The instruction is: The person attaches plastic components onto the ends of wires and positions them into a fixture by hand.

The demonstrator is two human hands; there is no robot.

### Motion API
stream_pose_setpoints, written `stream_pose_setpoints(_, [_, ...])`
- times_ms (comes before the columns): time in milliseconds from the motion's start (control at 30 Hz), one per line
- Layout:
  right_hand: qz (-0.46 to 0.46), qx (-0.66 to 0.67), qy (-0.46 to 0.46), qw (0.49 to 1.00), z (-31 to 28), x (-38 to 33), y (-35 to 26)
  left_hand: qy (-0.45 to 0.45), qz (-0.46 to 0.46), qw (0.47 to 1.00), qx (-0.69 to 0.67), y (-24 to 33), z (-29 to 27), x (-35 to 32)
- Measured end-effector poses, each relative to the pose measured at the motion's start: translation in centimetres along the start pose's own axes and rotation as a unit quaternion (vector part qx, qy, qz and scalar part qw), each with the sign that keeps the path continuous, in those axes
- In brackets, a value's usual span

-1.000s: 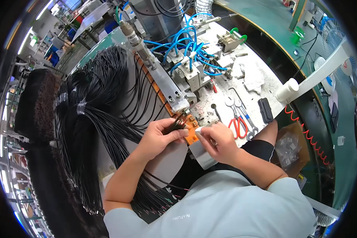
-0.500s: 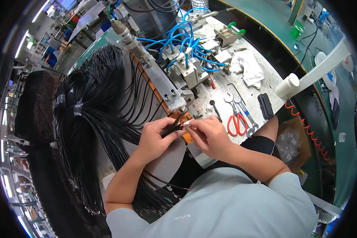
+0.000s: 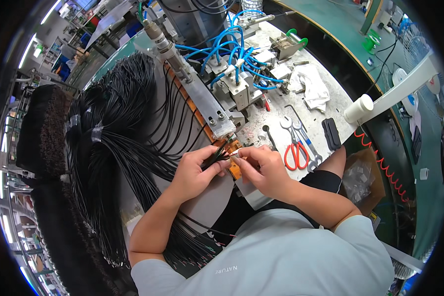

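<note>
My left hand [image 3: 196,170] is closed around several black cables [image 3: 213,159] whose thin coloured wire ends stick out toward the right. Facing it, my right hand [image 3: 262,170] pinches a small white piece [image 3: 234,153] at those wire ends; its exact kind is too small to make out. Both hands meet just in front of an orange-brown fixture block [image 3: 235,171] at the end of a grey metal bar [image 3: 202,101]. A big bundle of black cables [image 3: 114,89], taped in places, lies to the left of my hands.
Blue air tubes [image 3: 239,54] run over the machine behind. On the metal table right of my hands lie red-handled scissors [image 3: 297,156], wrenches [image 3: 299,132], a black case [image 3: 330,133] and a white cloth [image 3: 313,89]. A cardboard box [image 3: 370,180] holds clear bags.
My fingers have shifted slightly at the wire ends, and more of the coloured wires shows between my hands. The view has moved a little; the grip of both hands looks much the same.
</note>
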State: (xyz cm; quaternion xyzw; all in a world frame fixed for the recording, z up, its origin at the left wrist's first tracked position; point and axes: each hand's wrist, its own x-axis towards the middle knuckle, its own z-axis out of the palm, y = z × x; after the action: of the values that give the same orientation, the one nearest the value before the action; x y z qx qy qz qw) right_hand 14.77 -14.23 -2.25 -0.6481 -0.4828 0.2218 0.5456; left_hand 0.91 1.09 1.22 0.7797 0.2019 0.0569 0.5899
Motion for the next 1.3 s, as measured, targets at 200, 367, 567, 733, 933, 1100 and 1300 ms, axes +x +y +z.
stream_pose_setpoints(200, [0.173,0.136,-0.089,0.971,-1.0,0.8,-1.6,-0.018,-0.04,0.998,-0.052,0.4,0.0,-0.1])
stream_pose_setpoints(367, [0.142,0.188,-0.121,0.964,-1.5,0.9,-0.9,-0.022,-0.072,0.983,-0.167,1.2,-0.1,-0.2])
stream_pose_setpoints(567, [-0.25,-0.131,-0.016,0.959,-1.3,2.5,0.6,-0.051,-0.08,0.978,-0.186,0.9,-0.3,-0.3])
stream_pose_setpoints(733, [-0.245,-0.199,0.059,0.947,-1.0,2.3,2.1,0.095,0.022,0.995,0.016,1.6,0.3,-1.1])
stream_pose_setpoints(933, [0.154,0.139,0.052,0.977,0.5,1.6,5.7,-0.141,0.032,0.978,0.15,0.6,-1.4,-0.1])
stream_pose_setpoints(1100, [0.181,0.17,-0.018,0.969,-0.8,2.2,5.9,-0.024,0.154,0.955,0.251,-0.6,-0.1,-0.4])
stream_pose_setpoints(1300, [0.282,0.248,-0.039,0.926,-1.0,2.9,6.3,0.029,0.187,0.917,0.35,0.0,0.8,-0.7])
